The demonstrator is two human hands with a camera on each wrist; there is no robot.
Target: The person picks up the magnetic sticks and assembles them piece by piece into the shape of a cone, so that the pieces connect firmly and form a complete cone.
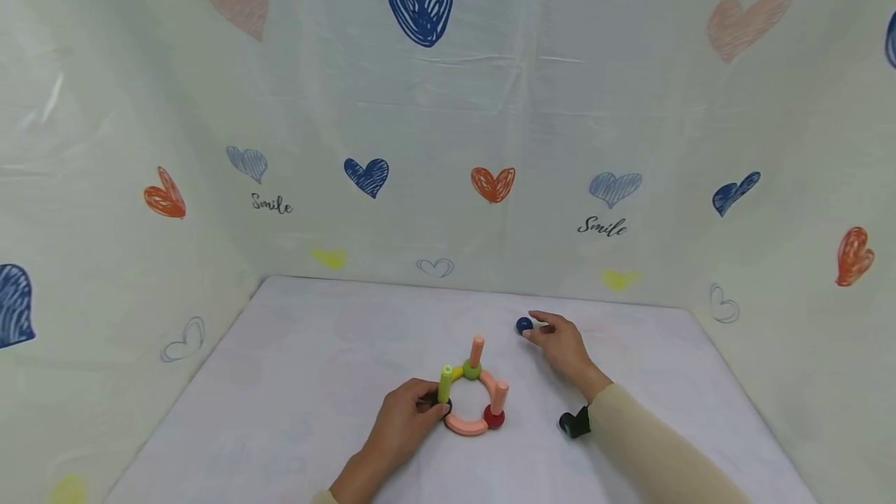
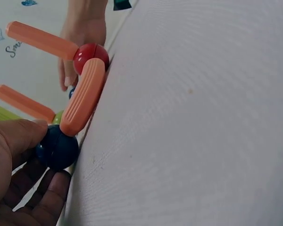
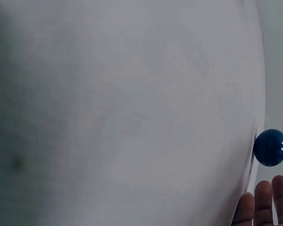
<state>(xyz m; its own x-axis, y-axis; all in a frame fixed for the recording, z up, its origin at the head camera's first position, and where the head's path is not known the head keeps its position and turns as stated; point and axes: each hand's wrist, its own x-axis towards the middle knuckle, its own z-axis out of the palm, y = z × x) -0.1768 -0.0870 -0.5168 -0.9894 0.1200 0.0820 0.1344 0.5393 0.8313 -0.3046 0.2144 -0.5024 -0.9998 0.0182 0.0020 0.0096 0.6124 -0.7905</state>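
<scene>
My left hand [image 1: 406, 418] pinches a dark blue ball [image 2: 59, 148] at the near left of a toy ring on the table, the thumb on top and fingers around the lower side. The ring joins a red ball [image 1: 494, 417], a green ball [image 1: 472, 369] and the dark blue one with curved orange bars [image 1: 467, 427] and a yellow piece. Two orange sticks [image 1: 477, 351] and a yellow-green stick [image 1: 445, 384] stand up from the balls. Farther back, my right hand [image 1: 562, 347] reaches to a loose blue ball [image 3: 271, 148], its fingers spread around it with a gap showing.
A white cloth covers the table [image 1: 336, 348]. Behind it hangs a pale sheet [image 1: 420, 99] printed with hearts, its lower part meeting the table's back edge. A small dark device [image 1: 575, 423] sits beside the right sleeve [image 1: 651, 442].
</scene>
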